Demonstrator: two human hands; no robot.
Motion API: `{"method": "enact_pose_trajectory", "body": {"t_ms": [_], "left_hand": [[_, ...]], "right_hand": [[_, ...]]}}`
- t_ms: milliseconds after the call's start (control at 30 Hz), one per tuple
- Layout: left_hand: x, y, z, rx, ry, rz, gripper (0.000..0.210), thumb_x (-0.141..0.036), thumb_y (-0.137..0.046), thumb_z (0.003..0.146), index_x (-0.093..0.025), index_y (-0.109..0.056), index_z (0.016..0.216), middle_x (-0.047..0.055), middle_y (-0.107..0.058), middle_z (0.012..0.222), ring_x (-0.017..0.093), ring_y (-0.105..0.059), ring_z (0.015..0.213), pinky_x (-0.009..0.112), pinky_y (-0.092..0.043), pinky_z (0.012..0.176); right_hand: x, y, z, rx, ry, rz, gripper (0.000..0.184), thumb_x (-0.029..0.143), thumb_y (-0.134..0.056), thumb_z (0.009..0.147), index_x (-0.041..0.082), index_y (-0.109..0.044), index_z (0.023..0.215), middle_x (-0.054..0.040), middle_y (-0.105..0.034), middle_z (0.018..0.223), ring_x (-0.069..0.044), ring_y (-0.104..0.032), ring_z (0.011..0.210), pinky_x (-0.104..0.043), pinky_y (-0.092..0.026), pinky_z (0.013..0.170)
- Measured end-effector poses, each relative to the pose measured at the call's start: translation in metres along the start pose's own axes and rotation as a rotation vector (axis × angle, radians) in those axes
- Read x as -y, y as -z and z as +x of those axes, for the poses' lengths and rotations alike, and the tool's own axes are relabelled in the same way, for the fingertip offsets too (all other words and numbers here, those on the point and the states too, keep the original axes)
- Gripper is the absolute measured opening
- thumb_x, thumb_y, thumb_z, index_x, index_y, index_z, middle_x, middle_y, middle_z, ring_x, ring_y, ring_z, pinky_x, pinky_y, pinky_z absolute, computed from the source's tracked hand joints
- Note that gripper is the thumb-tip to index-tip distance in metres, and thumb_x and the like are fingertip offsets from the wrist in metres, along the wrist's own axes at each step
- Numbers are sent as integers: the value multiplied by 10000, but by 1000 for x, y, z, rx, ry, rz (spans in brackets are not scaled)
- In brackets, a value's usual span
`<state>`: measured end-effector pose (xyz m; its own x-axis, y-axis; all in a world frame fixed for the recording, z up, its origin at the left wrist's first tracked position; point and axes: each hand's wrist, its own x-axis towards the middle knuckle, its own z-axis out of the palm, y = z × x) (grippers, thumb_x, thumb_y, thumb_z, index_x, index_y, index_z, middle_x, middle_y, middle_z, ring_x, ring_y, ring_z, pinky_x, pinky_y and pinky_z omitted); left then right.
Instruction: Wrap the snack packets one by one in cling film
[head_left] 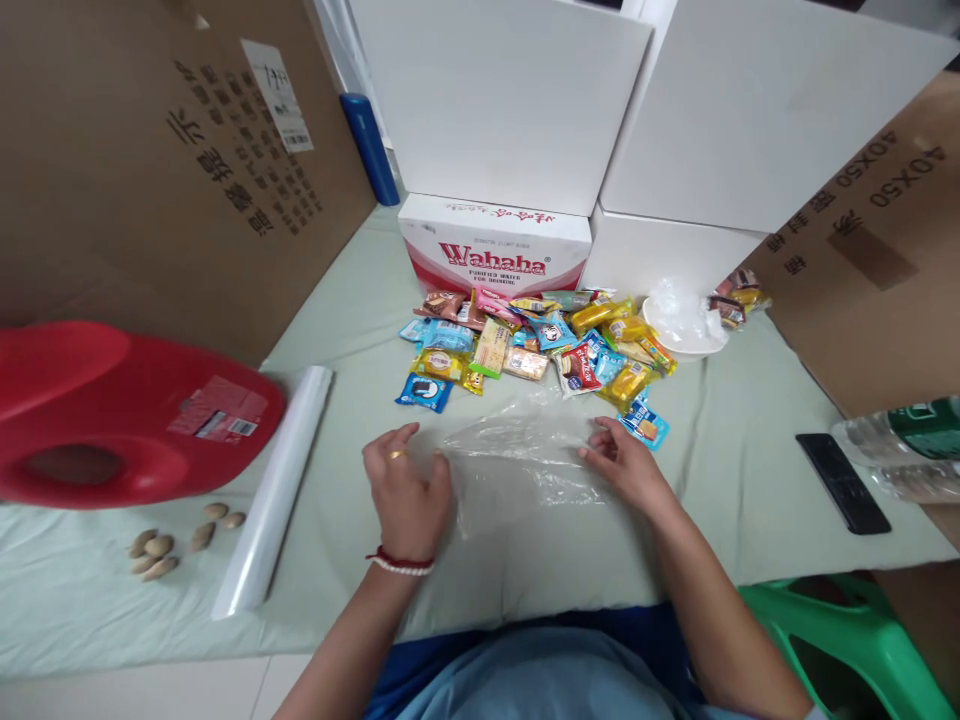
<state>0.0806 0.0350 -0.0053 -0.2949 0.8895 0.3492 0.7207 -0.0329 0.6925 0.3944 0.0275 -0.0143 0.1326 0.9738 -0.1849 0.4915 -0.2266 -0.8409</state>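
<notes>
A clear, thin plastic bag (525, 480) lies on the cloth in front of me, loosely spread and wrinkled. My left hand (409, 490), with a ring and a beaded bracelet, is at the bag's left edge, its thumb and fingers apart. At the opposite edge, my right hand (622, 460) has its thumb and fingertips closed on the film. Just beyond the bag is a pile of small wrapped snacks (491, 345) in many colours. One blue snack packet (645, 425) lies close to my right fingertips.
A Wahaha carton (495, 245) stands behind the snacks. To its right, a white bowl (682, 345) holds crumpled plastic. A film roll (274, 490), a red jug (135, 415) and several nuts (157, 550) are on the left. A phone (844, 485) and bottles (900, 440) lie right.
</notes>
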Motion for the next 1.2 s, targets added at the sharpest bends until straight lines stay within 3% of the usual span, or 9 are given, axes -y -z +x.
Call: {"method": "enact_pose_trajectory", "body": {"t_ms": [67,200,300,433,667,833,900,1067,1200], "left_hand": [[-16,2,-4,31,-277,21,279,-262,-537,907,-171,-660,1140,152,-620,1145,309,-576,1188,494,-495,1009],[-27,-9,-14,462,-631,78,257,-177,-528,934,-248,-715,1095,104,-698,1187,298,-566,1279,551,-366,1169],[-9,-22,-19,662,-577,135,291,-255,-615,914,-242,-705,1191,123,-689,1252,324,-582,1252,610,-339,1180],[22,-28,-19,674,-561,76,238,-227,-525,975,-251,-727,1097,101,-705,1236,287,-604,1237,592,-376,1158],[30,23,-21,847,-628,-13,271,-340,-511,1018,-242,-742,1120,99,-752,1194,250,-701,1104,420,-556,1002],[17,55,-42,948,-524,23,370,-392,-489,1031,-281,-682,1327,72,-657,1433,259,-705,1202,347,-604,970],[7,56,-51,1013,-486,58,382,-315,-421,1040,-281,-703,1297,73,-652,1436,269,-721,1174,363,-618,941],[-22,50,-72,1174,-489,158,451,-191,-452,960,-303,-689,1328,92,-587,1503,281,-786,888,385,-628,748],[-39,54,-72,1065,-445,194,429,-262,-517,951,-345,-673,1341,83,-559,1538,286,-774,853,397,-608,695]], "right_hand": [[0,-6,6,41,-6,13,449,497,-691,807,186,-661,1129,-9,-679,792,-165,-591,672,-287,-464,655],[-8,-14,9,40,-21,76,289,463,-634,825,182,-665,881,37,-573,651,-126,-482,567,-243,-360,551],[-15,-11,0,25,-75,138,264,444,-633,811,185,-647,857,51,-538,614,-118,-452,544,-232,-350,527],[-23,4,-23,-23,-138,165,262,447,-651,786,192,-635,841,42,-543,610,-126,-468,549,-238,-377,523],[-44,27,-49,-56,-251,165,280,466,-636,775,197,-613,847,21,-555,623,-146,-495,540,-259,-379,496],[-15,45,-59,-551,47,-160,148,317,-582,806,207,-630,893,-56,-638,893,-195,-595,765,-311,-484,664],[11,44,-63,-632,238,-194,93,242,-540,855,217,-626,879,-58,-642,932,-197,-612,824,-315,-500,720],[54,-14,-56,37,435,-371,305,121,-493,910,202,-725,1090,-99,-733,1107,-233,-669,1045,-368,-535,948],[46,-85,-45,175,423,-682,472,237,-575,969,150,-610,1432,-162,-516,1565,-330,-439,1466,-510,-349,1225]]}}
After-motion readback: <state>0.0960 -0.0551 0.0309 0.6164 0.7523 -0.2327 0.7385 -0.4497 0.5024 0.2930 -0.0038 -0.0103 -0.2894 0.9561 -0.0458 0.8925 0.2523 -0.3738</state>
